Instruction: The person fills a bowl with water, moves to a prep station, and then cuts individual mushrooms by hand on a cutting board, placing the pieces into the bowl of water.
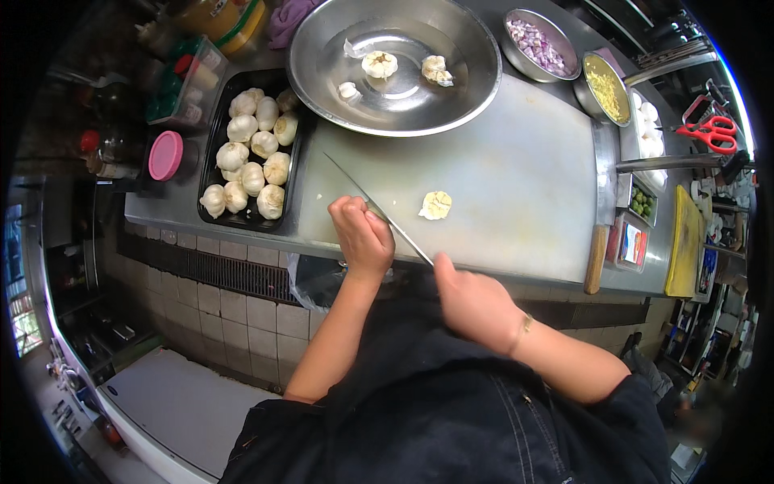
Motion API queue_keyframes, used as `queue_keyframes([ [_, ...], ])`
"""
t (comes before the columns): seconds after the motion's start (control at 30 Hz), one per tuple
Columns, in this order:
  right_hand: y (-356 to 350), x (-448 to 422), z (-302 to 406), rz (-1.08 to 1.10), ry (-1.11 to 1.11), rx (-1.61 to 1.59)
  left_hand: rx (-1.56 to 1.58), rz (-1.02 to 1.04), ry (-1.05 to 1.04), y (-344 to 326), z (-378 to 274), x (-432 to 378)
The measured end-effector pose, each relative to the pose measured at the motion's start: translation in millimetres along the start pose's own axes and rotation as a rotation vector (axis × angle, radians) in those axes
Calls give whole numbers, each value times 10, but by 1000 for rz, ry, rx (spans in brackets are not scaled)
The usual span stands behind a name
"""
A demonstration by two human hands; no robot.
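Observation:
A kitchen knife (406, 235) is in my right hand (481, 305), its handle covered by my fingers and its blade slanting up to the left over the white cutting board (502, 181). My left hand (363, 233) is curled at the board's front edge, right beside the blade. Whatever may be inside those curled fingers is hidden. To the right of the blade, a cut piece of garlic (436, 206) lies on the board with its cut face up. Behind it, a large steel bowl (396, 121) contains a trimmed garlic head (380, 64), a smaller clump (436, 71) and loose bits.
Whole garlic bulbs (242, 128) fill a black tray (208, 175) at left. A wooden-handled cleaver (595, 260) lies along the board's right edge. Bowls of diced onion (535, 47) and minced yellow food (604, 92) stand behind. Red-handled scissors (713, 133) are farther right.

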State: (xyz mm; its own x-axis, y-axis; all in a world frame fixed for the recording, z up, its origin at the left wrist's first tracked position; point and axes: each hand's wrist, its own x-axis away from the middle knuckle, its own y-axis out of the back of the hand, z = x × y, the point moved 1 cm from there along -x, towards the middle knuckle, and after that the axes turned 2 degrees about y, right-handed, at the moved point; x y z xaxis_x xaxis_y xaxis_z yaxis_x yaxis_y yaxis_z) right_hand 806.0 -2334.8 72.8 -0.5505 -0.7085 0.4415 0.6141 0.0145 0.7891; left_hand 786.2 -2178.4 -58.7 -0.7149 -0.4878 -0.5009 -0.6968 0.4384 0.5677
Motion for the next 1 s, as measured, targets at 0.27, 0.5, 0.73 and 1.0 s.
queue_keyframes([
  [0.27,126,338,-77,140,-32,99,41,-3,17,21,-5,19],
  [0.5,-81,24,-57,58,15,0,60,16,45,16,-34,50],
  [0.73,-202,-102,-84,-24,41,-76,26,10,20,0,-45,20],
  [1.0,-7,88,-33,117,-16,-66,97,26,45,-27,-163,167],
])
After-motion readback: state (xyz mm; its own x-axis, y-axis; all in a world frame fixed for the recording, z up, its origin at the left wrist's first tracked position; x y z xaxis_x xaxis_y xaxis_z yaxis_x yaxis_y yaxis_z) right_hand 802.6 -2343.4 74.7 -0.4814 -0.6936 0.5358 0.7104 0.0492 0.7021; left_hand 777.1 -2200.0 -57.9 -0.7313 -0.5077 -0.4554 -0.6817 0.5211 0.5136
